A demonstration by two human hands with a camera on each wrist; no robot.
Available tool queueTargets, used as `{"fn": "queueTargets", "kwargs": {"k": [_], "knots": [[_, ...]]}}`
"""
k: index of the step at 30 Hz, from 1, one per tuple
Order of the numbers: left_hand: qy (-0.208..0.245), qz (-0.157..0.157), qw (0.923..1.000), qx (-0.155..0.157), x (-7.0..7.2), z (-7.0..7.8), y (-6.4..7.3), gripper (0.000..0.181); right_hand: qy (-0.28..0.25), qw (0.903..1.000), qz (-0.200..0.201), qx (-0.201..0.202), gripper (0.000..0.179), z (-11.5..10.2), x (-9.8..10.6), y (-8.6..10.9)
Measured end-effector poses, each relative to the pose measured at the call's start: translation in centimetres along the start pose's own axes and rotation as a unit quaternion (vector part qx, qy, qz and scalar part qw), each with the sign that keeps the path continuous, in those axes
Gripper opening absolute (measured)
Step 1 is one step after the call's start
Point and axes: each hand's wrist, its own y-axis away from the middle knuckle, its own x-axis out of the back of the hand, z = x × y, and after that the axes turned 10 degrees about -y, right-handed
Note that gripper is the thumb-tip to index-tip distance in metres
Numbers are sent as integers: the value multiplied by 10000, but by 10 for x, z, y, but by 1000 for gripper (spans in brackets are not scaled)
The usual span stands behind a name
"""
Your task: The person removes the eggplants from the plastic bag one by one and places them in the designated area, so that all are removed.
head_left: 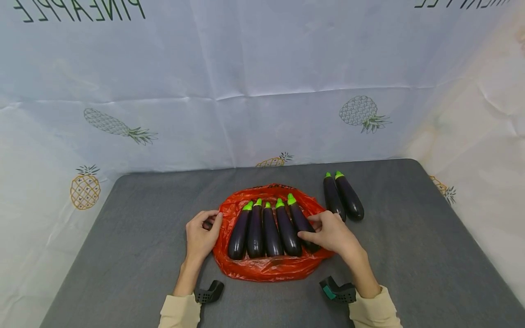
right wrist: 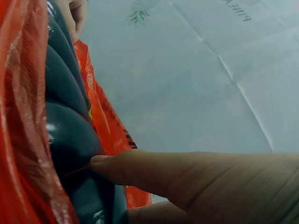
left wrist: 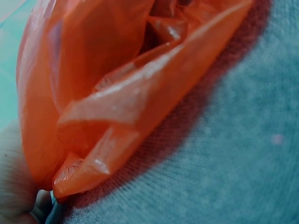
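Observation:
A red plastic bag [head_left: 266, 273] lies spread open on the grey table, with several dark eggplants [head_left: 255, 232] side by side in it, green stem ends pointing away. At the bag's left rim, my left hand [head_left: 202, 234] pinches the plastic; the left wrist view shows the gathered film [left wrist: 107, 135] beside the thumb. My right hand [head_left: 334, 234] grips the rightmost eggplant [head_left: 298, 216] in the bag, thumb on its near left side and fingers across it. In the right wrist view, the thumb [right wrist: 126, 169] reaches between two glossy eggplants [right wrist: 70, 133].
Two more eggplants [head_left: 349, 198] lie on the table [head_left: 410, 250] to the right of the bag, just beyond my right hand. A white cloth [head_left: 262, 127] printed with pineapples hangs behind the table. Black wrist devices [head_left: 210, 291] sit below both hands.

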Motion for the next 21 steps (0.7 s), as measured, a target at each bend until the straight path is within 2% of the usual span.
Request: {"fn": "queueTargets", "kwargs": {"k": [21], "knots": [[10, 16, 10000, -1, 0, 0, 0, 6, -220, 9984, 177, 497, 53, -8, 12, 8]]}}
